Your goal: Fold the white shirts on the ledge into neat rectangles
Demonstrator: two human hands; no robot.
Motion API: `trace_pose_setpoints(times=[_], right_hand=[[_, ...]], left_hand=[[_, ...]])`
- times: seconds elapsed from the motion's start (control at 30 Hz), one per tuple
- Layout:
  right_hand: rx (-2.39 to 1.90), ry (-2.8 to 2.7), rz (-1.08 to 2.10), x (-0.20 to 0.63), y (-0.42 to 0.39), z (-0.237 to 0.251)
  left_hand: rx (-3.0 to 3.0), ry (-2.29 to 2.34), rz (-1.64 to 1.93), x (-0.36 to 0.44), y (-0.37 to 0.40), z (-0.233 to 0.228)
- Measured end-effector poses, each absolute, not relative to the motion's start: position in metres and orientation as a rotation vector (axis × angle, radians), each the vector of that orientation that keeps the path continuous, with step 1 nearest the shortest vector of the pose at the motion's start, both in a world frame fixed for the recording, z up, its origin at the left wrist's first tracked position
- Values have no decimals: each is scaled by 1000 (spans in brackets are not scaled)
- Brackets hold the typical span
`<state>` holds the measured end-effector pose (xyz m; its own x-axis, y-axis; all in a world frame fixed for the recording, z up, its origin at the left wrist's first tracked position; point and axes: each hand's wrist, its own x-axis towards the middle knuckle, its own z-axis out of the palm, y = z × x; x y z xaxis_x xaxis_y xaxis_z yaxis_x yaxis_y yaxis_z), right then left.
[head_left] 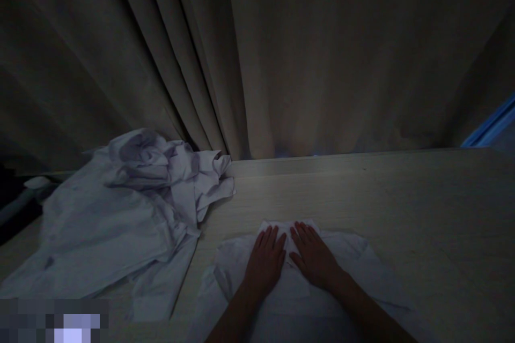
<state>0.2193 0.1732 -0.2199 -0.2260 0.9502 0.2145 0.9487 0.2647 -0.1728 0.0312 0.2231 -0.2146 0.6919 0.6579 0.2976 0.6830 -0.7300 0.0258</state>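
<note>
A white collared shirt lies spread on the pale surface, its collar end pointing away from me. My left hand rests flat on the collar area, fingers stretched forward. Beside it, my right hand presses on the same area, palm down with the fingers extended. A narrow gap separates the two hands, and neither grips the cloth. The shirt's sides and sleeves spread out left and right; its lower part runs out of view beneath my forearms.
To the left lies a crumpled heap of white garments. Long beige curtains hang behind the surface. Dark items sit at the far left edge. A blue strip shows at the right. The bottom left corner is pixelated.
</note>
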Motion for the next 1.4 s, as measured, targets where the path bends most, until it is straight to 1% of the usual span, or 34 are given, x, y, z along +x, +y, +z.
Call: trace_pose_setpoints(times=[0.13,0.3,0.47,0.8,1.0,1.1,1.2,1.3,1.4], right_hand=[[-1802,-2244,27,215,173,-219],[-1790,-2253,20,216,172,-218],[-1805,-2126,-87,229,180,-215],[-2125,-1967,-89,225,196,-231],[-2126,-1924,-48,222,191,-219],[-2108,-1869,-88,240,177,-210],[-2141,-1821,-171,275,154,-209],[-2253,-1742,-214,314,129,-221],[-2342,-1733,-256,338,110,-239]], left_hand=[[-2783,-1084,-453,30,224,-222],[-2765,-1085,-476,34,223,-220],[-2697,-1233,-594,34,230,-223],[-2622,-1381,-498,41,231,-228],[-2612,-1404,-474,44,233,-222],[-2644,-1337,-533,47,231,-211],[-2793,-1121,-621,56,225,-196],[-2960,-961,-654,69,218,-187],[-3065,-967,-532,80,213,-188]])
